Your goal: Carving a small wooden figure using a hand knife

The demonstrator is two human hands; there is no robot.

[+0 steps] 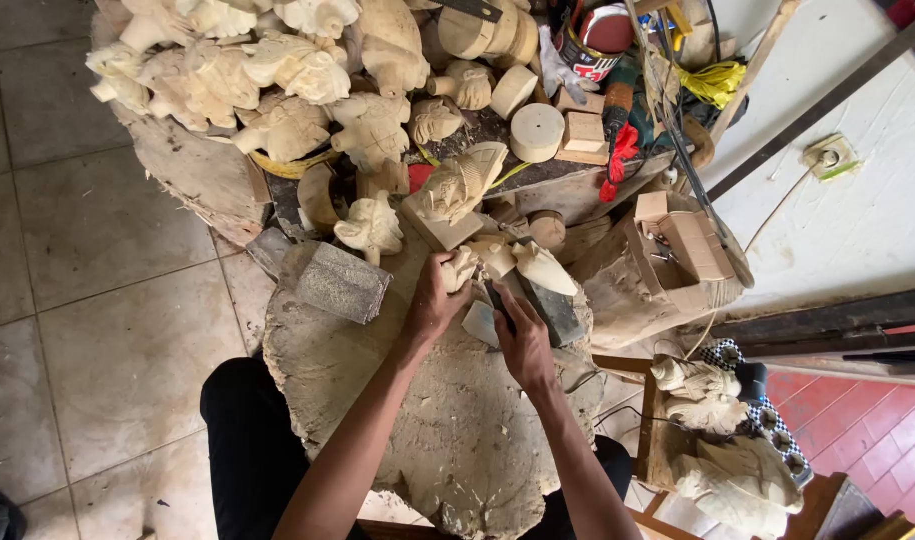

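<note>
My left hand (435, 300) grips a small pale wooden carving (458, 268) and holds it down on a big worn wooden block (377, 400). Right beside it, my right hand (522, 345) is closed around a dark-handled cutting tool (499, 305), whose tip points at the carving. A pale pointed wood piece (542, 268) and a flat dark sharpening stone (557, 312) lie just beyond my right hand. Part of the tool is hidden inside my fist.
A grey rough block (342, 283) rests left of my hands. Several unfinished wooden figures (277, 80) are piled at the back, with round wood discs (535, 130), a tin (592, 45) and a small open box (682, 250). More carvings (722, 440) lie on a stool at right.
</note>
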